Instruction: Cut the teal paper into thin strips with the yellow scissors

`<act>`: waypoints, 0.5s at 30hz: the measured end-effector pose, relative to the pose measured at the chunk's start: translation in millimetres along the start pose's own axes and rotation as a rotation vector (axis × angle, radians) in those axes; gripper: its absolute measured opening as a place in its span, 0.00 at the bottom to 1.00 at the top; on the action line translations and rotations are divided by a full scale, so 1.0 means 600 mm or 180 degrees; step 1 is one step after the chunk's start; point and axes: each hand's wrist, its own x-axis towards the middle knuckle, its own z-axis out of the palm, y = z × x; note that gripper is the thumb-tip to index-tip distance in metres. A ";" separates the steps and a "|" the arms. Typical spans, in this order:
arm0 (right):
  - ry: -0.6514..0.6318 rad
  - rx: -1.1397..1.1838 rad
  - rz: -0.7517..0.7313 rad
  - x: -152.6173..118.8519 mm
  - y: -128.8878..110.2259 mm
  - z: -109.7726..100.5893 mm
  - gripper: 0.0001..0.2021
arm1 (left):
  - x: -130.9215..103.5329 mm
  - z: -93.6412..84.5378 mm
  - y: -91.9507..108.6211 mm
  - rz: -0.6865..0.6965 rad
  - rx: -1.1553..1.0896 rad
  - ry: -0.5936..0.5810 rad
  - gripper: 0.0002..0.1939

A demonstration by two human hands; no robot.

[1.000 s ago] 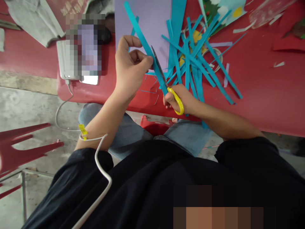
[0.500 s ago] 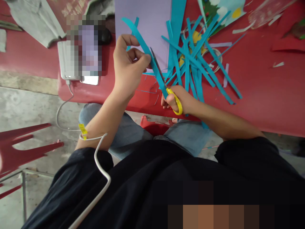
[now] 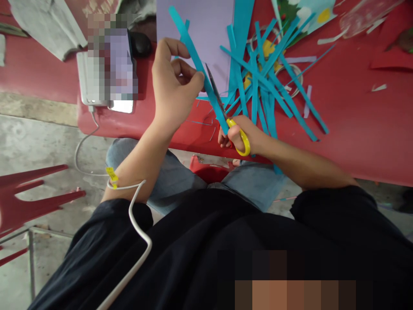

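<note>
My left hand (image 3: 172, 84) pinches a long teal paper strip (image 3: 190, 43) between thumb and fingertips, holding it slanted above the red table (image 3: 355, 129). My right hand (image 3: 241, 135) grips yellow-handled scissors (image 3: 226, 112), their blades lying along the strip just right of my left fingertips. A heap of cut teal strips (image 3: 264, 82) lies on the table beyond the scissors, partly over a lilac sheet (image 3: 206, 26).
A phone on a white power bank (image 3: 103, 64) with a cable sits at the table's left corner. Tape rings (image 3: 290, 77) lie under the strips, coloured paper craft (image 3: 300, 13) at the far edge. A red chair (image 3: 29, 198) stands at the left on the concrete floor.
The strip's top end curled, then straightened again. My left hand has shifted slightly up along the strip, and the scissors have stayed almost in place along it.
</note>
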 end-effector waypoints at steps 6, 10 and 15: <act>0.0216 0.0109 0.0292 0.000 -0.016 0.004 0.47 | -0.002 0.006 0.002 0.0060 -0.0016 0.0111 0.21; 0.0223 0.0059 0.0178 -0.002 -0.015 0.005 0.46 | -0.001 0.005 0.016 -0.0192 -0.0060 0.0100 0.20; 0.0197 0.0017 0.0159 -0.003 -0.009 0.005 0.47 | 0.000 0.004 0.022 -0.0116 -0.0170 0.0105 0.20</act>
